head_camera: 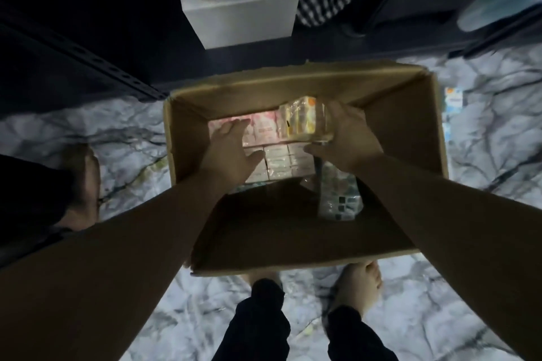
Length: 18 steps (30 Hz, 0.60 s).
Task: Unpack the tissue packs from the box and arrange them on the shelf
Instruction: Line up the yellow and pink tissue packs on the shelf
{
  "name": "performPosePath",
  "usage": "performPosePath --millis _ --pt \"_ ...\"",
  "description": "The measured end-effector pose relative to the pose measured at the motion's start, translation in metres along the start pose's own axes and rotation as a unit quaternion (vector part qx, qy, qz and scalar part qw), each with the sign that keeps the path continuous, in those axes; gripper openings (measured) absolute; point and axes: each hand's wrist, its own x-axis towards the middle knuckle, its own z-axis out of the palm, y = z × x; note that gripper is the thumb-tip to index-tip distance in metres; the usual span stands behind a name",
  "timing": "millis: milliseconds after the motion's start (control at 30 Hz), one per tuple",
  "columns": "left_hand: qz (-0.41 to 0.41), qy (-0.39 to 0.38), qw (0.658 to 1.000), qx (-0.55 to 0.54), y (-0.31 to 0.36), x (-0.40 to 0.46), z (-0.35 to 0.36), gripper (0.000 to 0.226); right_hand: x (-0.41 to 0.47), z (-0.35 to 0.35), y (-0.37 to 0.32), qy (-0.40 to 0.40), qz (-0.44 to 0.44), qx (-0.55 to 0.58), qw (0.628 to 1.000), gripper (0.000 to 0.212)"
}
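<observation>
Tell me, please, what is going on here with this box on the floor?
A person stands over an open cardboard box on the marble-patterned floor, in front of a dark shelf. The right hand has its grip on a clear-wrapped tissue pack, raised above the rest. The left hand rests with straight fingers on the packs still in the box. A white carton sits on the shelf.
</observation>
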Motion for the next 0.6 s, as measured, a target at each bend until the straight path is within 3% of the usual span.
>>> performPosePath --millis 133,233,400,600 --pt "0.004 -0.022 1.0 0.018 -0.009 0.013 0.012 0.088 0.011 0.015 0.005 0.054 -0.029 -0.071 0.996 0.087" --pt "0.009 -0.021 1.0 0.02 -0.008 0.013 0.013 0.092 0.002 0.008 0.009 0.049 -0.039 -0.072 0.995 0.081" --pt "0.03 -0.016 0.998 0.055 -0.003 0.015 0.009 0.087 -0.035 -0.013 0.011 0.021 -0.048 0.039 0.998 0.074" --pt "0.035 0.011 0.99 0.134 -0.002 0.024 0.014 0.09 -0.083 -0.007 0.033 0.108 -0.053 0.093 0.988 0.089"
